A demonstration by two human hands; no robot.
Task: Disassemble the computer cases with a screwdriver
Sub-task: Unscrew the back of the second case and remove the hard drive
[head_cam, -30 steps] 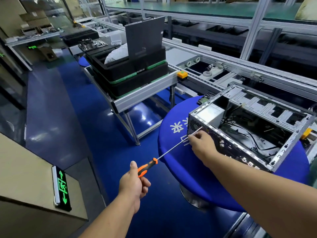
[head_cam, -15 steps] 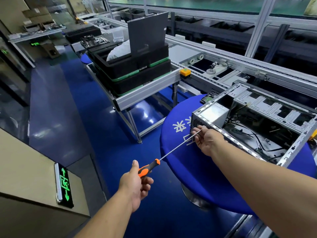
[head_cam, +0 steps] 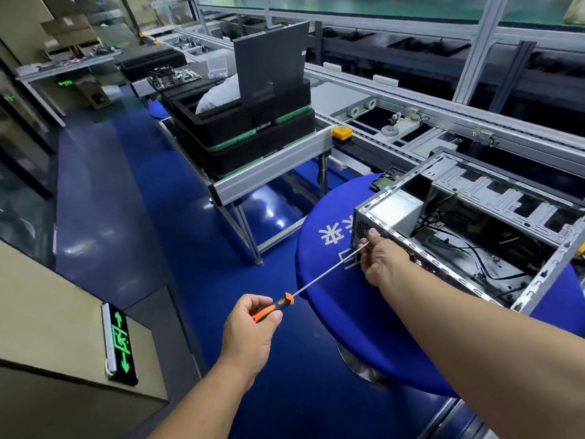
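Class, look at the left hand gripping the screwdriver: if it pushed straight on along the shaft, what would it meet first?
Probably the right hand, whose fingers steady the screwdriver tip at the computer case rear corner; the left hand has open air until then.

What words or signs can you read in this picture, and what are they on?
Green exit sign on the low wall: two arrows and a running-figure symbol, no readable words.
Blue round table: white characters, partly hidden by the computer case and the right hand; not readable.
Small green lit signs far back: too blurred.
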